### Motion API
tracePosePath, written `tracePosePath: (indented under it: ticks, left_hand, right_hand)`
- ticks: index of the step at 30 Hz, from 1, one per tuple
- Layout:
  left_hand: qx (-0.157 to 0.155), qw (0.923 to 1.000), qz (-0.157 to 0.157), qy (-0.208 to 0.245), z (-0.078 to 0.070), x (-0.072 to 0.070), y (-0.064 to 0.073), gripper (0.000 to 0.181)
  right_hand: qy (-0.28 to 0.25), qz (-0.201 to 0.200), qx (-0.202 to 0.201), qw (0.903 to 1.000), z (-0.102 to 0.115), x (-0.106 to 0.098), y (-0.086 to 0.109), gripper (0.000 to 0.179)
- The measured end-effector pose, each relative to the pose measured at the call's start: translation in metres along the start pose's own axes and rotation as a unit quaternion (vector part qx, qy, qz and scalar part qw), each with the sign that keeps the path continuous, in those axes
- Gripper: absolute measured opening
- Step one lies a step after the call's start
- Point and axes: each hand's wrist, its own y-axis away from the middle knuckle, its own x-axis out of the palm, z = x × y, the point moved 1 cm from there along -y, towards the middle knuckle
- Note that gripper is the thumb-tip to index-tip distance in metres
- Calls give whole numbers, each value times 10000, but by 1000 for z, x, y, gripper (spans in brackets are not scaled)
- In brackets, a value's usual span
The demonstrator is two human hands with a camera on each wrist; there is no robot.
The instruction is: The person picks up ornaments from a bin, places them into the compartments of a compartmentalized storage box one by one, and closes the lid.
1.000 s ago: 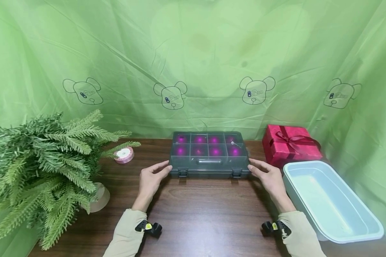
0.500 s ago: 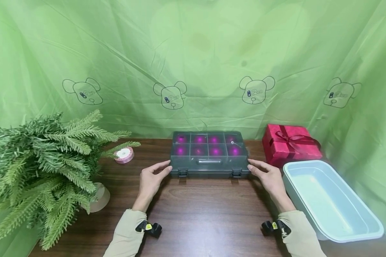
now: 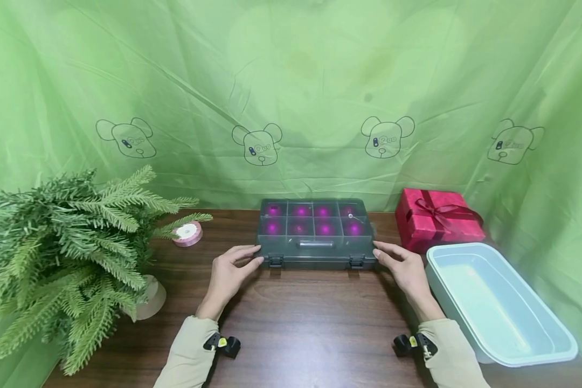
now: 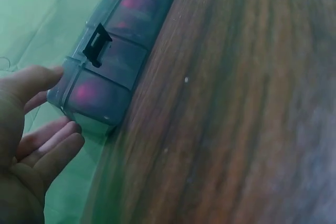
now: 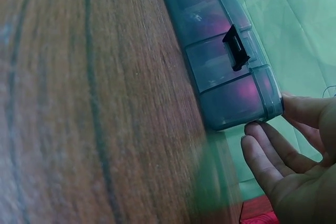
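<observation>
A translucent dark-grey divided storage box (image 3: 315,245) lies closed on the table, with round magenta objects showing through its compartments. Two black latches (image 3: 357,262) are on its front. My left hand (image 3: 228,275) is at the box's left end, thumb by the front corner and the other fingers loosely extended; in the left wrist view the fingers (image 4: 58,150) lie close to the end wall. At the opposite end, my right hand (image 3: 403,269) touches the corner with relaxed fingers. The right wrist view shows its fingertips (image 5: 254,129) against the end wall.
A pale blue plastic basin (image 3: 506,302) stands at the right, in front of a red gift box (image 3: 441,218) with a bow. An artificial fir tree (image 3: 77,258) lies at the left, its base on the table. Near it is a pink ribbon roll (image 3: 187,234). Green cloth (image 3: 310,81) hangs behind.
My left hand has shifted slightly, its thumb now farther right and lower by the box's front corner. The right hand and the box have hardly moved.
</observation>
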Motion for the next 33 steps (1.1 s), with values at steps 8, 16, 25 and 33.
tracePosePath:
  ticks: [8,16,25,33]
  left_hand:
    - [1224,9877,172,-962,-4,1,-3,43]
    - [2048,9726,192,-1080,-9,5,-2,45]
    - [2266,9678,80,-1090,-8,9,0,48]
    - [2438,9630,-67,-1145,-9,14,-1,43]
  right_hand:
    - [-97,-19,-80,9999,0,0,0,36]
    - [-113,-14,-29,9999,-1,0,-1,37]
    - [-23,15,40,10000,1,-1,0,39]
    - [102,33,102,9999,1,-2,0,40]
